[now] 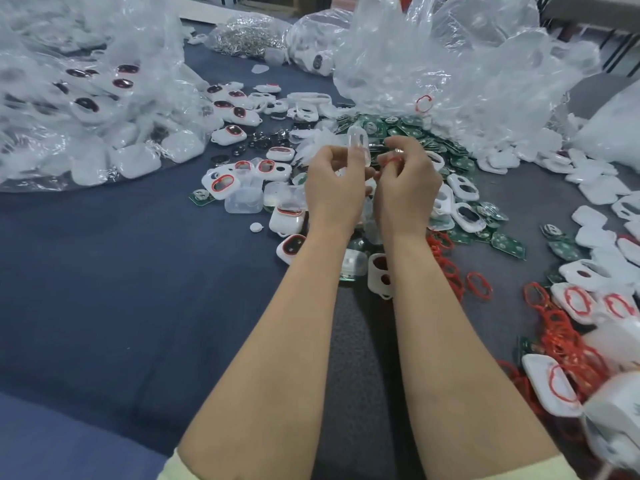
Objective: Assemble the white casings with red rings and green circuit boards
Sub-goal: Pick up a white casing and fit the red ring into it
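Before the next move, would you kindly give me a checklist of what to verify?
1. Left hand grips the translucent casing piece: ok.
2. Right hand pinches a red ring: ok.
3. Ring lined up with the piece: cannot tell, the hands hide where they meet.
4. Ring free of twists: cannot tell, mostly covered.
5. Green circuit boards lie just behind the hands: ok.
6. Spare red rings lie heaped to the right: ok.
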`<control>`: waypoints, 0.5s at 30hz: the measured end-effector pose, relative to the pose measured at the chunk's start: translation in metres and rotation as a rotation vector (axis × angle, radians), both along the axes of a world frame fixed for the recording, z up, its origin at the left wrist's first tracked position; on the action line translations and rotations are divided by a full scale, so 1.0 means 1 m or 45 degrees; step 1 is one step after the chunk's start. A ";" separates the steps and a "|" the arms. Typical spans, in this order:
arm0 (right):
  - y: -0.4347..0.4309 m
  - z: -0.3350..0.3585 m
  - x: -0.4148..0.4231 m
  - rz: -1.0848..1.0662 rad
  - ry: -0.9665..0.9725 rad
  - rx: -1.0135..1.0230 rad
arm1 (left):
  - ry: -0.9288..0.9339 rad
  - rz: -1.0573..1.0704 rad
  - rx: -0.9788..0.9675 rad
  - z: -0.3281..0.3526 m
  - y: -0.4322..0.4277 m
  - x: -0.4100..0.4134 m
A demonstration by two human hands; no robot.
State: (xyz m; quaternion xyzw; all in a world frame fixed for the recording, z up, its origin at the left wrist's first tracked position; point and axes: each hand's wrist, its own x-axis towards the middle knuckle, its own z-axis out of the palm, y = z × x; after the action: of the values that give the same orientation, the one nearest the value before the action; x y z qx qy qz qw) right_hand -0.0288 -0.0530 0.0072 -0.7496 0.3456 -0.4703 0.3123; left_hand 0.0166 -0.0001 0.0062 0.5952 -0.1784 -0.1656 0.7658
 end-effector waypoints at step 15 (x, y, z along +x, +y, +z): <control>0.006 0.014 0.001 0.522 0.484 0.044 | 0.385 0.063 -0.145 0.003 0.001 0.012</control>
State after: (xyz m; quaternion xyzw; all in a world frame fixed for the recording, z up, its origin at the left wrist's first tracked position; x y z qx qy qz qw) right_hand -0.0279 -0.0471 0.0209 -0.8732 0.2473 -0.2422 0.3432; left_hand 0.0285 0.0012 0.0093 0.5233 -0.0555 -0.2237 0.8204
